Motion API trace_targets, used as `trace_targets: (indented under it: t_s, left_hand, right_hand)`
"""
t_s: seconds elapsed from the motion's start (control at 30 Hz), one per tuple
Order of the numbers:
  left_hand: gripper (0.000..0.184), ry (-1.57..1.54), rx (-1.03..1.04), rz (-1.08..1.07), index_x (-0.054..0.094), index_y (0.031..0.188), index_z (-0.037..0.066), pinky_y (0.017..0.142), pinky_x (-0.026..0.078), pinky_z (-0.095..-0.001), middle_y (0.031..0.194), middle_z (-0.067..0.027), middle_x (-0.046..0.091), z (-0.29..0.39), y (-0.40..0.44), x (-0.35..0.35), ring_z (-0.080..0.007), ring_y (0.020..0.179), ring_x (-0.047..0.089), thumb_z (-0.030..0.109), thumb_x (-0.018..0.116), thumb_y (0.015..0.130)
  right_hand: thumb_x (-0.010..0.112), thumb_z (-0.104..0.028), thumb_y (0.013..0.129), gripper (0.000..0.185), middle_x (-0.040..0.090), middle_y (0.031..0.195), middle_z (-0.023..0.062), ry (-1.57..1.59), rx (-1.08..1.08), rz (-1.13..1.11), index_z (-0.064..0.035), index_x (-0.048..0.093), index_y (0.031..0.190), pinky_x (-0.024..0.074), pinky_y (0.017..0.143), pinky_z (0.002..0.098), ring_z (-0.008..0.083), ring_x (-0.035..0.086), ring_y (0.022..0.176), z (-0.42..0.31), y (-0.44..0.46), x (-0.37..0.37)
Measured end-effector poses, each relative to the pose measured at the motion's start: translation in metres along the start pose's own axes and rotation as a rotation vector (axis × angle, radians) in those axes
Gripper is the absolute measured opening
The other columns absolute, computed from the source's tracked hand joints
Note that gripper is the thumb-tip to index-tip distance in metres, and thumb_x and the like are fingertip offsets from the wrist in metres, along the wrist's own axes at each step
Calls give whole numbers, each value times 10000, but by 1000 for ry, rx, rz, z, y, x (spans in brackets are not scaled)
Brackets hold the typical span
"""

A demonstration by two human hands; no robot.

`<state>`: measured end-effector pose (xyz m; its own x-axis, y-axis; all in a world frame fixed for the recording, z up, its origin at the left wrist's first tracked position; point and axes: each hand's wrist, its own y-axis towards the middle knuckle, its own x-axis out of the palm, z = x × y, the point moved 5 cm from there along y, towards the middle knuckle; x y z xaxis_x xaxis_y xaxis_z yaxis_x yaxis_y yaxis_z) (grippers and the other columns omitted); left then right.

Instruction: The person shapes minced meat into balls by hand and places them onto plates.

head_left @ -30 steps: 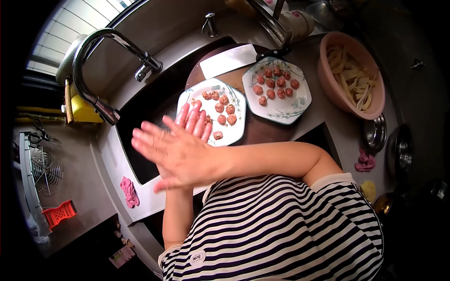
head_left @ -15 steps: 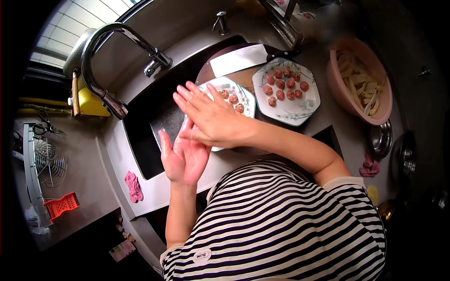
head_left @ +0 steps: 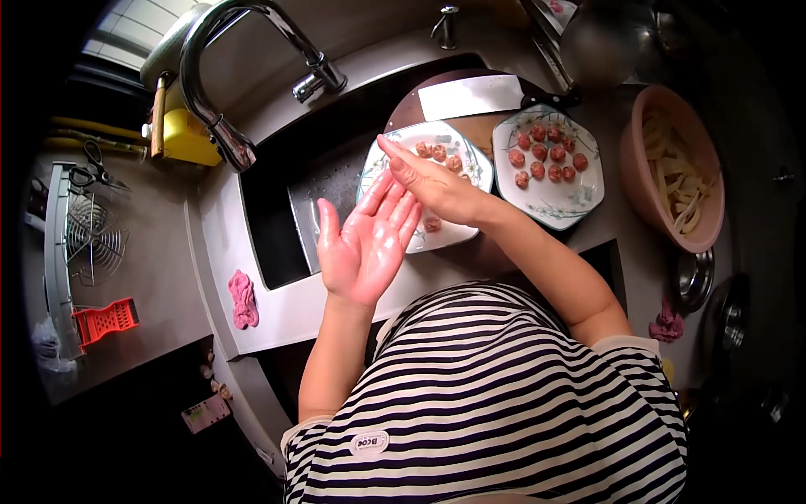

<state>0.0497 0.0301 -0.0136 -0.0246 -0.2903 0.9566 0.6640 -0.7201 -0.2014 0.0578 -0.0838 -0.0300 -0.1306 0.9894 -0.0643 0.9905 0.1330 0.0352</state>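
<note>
My left hand (head_left: 365, 248) is palm up, wet and shiny, with its fingers stretched out and nothing visible on the palm. Tilted over its fingertips is my right hand (head_left: 441, 186), fingers straight; whatever may lie under it is hidden. Both hands are in front of a white patterned plate (head_left: 477, 168) holding several raw meatballs (head_left: 438, 152), which the right hand partly covers. A second patterned plate (head_left: 554, 202) to the right carries more meatballs (head_left: 537, 151).
A cleaver (head_left: 470, 97) lies on a round cutting board (head_left: 408, 111) behind the plates. The sink (head_left: 277, 227) and faucet (head_left: 315, 80) are at left. Far right stands a pink bowl (head_left: 635, 181) of pale strips. A pink cloth (head_left: 243, 298) and red grater (head_left: 107, 317) lie left.
My right hand has slid off the left palm toward its fingertips and turned edge-on, uncovering the left palm. The view has shifted, so the surroundings appear farther right.
</note>
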Motion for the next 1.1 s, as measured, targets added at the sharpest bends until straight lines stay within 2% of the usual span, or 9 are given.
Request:
trace_targets:
  t_s: [0.13,0.3,0.47,0.57,0.63,0.77,0.9,0.97,1.1]
  left_hand:
    - [799,-19,31,18,210,1368,-61,1111,165,-447,1433,-212,215,3,0,1,-349,1344,187,587,268,904]
    - [596,120,199,-6,381,1292,-35,1088,220,-474,1369,-220,336,33,0,-2,-371,1322,238,447,313,949]
    - [535,458,384,362,448,1235,2,999,312,-410,1252,-139,466,46,5,-40,-266,1168,422,432,288,958]
    - [597,253,191,203,328,1322,25,1048,281,-411,1324,-181,395,17,16,-41,-294,1245,367,489,280,949]
    - [637,150,145,38,279,1357,26,1061,277,-415,1371,-185,351,5,19,-25,-318,1269,344,511,256,945]
    - [631,118,21,82,292,1354,23,1074,250,-406,1370,-157,363,-5,6,-6,-260,1288,330,504,227,951]
    - [627,74,-15,41,366,1299,-33,1084,244,-401,1373,-162,367,3,4,-4,-259,1296,323,477,241,956]
    - [598,174,80,197,383,1293,-14,1065,285,-410,1333,-168,417,6,13,-29,-259,1255,382,463,254,956]
    - [451,-280,-217,20,488,1187,5,1016,355,-440,1174,-180,528,-3,27,-70,-304,1135,487,368,369,948]
  right_hand:
    - [283,-480,955,617,458,1294,155,797,186,323,16,366,1312,490,842,288,203,535,1089,27,7,3]
    - [362,-421,951,457,607,959,104,1504,636,156,-8,498,1092,510,787,382,213,603,887,70,-10,39]
    - [358,-386,962,498,558,1139,143,1068,194,169,18,447,1240,433,923,346,226,551,1039,17,-10,34]
    - [373,-343,960,540,406,1348,185,-40,-270,89,33,338,1346,211,1078,387,286,299,1318,-19,-16,53]
    - [424,-388,922,573,369,1350,230,-482,-493,159,36,388,1306,188,1064,496,390,272,1305,-35,-18,68]
    - [481,-441,864,608,366,1359,202,-919,-436,451,-15,428,1293,179,1023,598,377,257,1308,-36,13,23]
    - [459,-437,876,599,349,1379,192,-992,-465,362,-28,411,1312,139,1029,606,361,278,1310,-31,-11,29]
    - [519,-360,868,530,442,1309,185,-890,-551,171,-10,467,1263,239,1031,529,344,377,1254,-38,-30,54]
    - [589,-247,840,419,569,1136,165,-725,-662,395,7,543,1171,411,916,403,290,546,1066,-62,-32,-9]
